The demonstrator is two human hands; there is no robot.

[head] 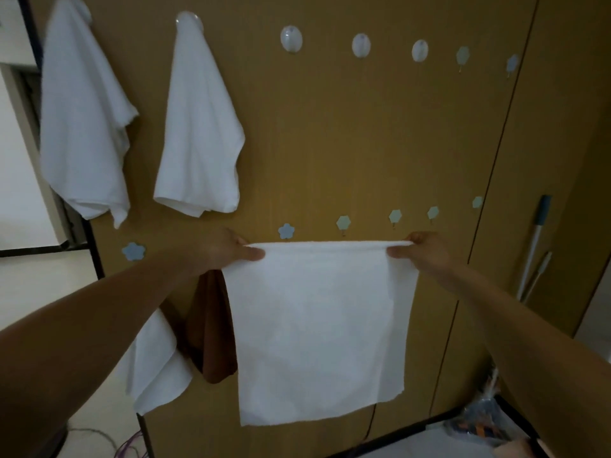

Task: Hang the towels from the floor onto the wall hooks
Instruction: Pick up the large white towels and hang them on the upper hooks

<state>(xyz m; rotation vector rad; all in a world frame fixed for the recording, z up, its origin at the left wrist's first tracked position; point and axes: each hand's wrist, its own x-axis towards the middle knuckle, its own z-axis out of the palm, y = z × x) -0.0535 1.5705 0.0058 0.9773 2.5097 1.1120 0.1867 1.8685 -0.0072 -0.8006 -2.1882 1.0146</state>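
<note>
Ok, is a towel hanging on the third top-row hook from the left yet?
No, the third hook is bare; the held towel is stretched out lower down.

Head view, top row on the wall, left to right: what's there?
far-left white towel → second white towel → first bare oval hook → second oval hook → third oval hook → hexagon hook → small bluish hook

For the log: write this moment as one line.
white towel: held spread, unhung | left hand: pinches top corner | right hand: pinches top corner
</note>
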